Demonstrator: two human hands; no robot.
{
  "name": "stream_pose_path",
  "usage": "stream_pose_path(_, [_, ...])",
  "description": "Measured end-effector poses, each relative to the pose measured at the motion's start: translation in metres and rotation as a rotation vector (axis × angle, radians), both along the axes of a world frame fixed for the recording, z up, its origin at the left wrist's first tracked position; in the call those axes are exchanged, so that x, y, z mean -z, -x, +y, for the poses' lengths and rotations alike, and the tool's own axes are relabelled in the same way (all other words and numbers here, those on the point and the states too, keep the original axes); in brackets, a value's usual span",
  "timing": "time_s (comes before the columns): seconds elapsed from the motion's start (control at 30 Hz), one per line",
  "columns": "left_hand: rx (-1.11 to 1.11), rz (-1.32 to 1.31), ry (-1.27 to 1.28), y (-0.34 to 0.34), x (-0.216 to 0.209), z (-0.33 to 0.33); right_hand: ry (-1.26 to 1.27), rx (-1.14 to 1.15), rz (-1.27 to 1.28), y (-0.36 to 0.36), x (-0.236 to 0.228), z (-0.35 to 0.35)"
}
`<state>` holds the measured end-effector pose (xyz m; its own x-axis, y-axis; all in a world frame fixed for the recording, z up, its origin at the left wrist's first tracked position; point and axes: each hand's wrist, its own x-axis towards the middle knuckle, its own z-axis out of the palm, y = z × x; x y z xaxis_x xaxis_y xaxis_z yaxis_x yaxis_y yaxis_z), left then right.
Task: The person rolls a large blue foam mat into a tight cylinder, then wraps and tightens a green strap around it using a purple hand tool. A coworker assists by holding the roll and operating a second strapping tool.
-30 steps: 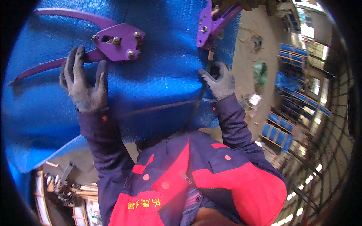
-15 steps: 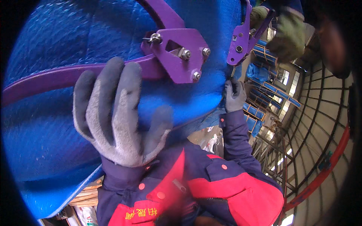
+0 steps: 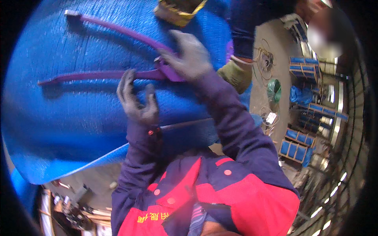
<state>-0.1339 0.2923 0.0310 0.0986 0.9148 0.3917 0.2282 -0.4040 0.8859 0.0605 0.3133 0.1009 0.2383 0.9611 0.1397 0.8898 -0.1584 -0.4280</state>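
Observation:
A purple two-handled metal tool (image 3: 106, 74) lies against a large blue-wrapped surface (image 3: 90, 106), its long handles spread toward the left. My right hand (image 3: 189, 57), in a grey glove, covers much of the tool's head and appears to grip it. Motion blur softens those fingers. My left hand (image 3: 138, 100), also gloved, is at the lower handle with fingertips against it. Its fingers are curved, the thumb stands apart, and nothing fills the palm.
A co-worker's dark sleeve (image 3: 246, 31) and green glove (image 3: 236, 76) are close to my right arm. Above my right hand sits a yellow-edged container (image 3: 177, 13). Cables and a green bundle (image 3: 274, 90) lie on the floor, with blue-covered crates (image 3: 297, 145) beyond.
The purple tool appears smaller and farther off, with both handles in view. My right hand has moved left from the wrap's right edge onto the tool's head. The co-worker's glove appears lower.

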Motion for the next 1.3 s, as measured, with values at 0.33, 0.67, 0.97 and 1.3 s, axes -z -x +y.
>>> stream_pose_path(0.33, [0.120, 0.124, -0.043, 0.025, -0.019, 0.006, 0.161, 0.007, 0.211, 0.023, 0.001, 0.050])
stream_pose_path(0.67, [0.728, 1.336, -0.346, 0.077, -0.074, 0.087, -0.215, -0.086, 0.912, 0.070, -0.063, -0.066])
stream_pose_path(0.97, [1.095, 1.183, 0.986, 0.037, -0.168, -0.036, -0.424, -0.049, 1.311, -0.004, -0.094, -0.196])
stream_pose_path(1.3, [1.124, 1.504, 0.105, -0.031, -0.198, -0.139, -1.135, 0.013, 1.609, -0.138, -0.060, -0.346])
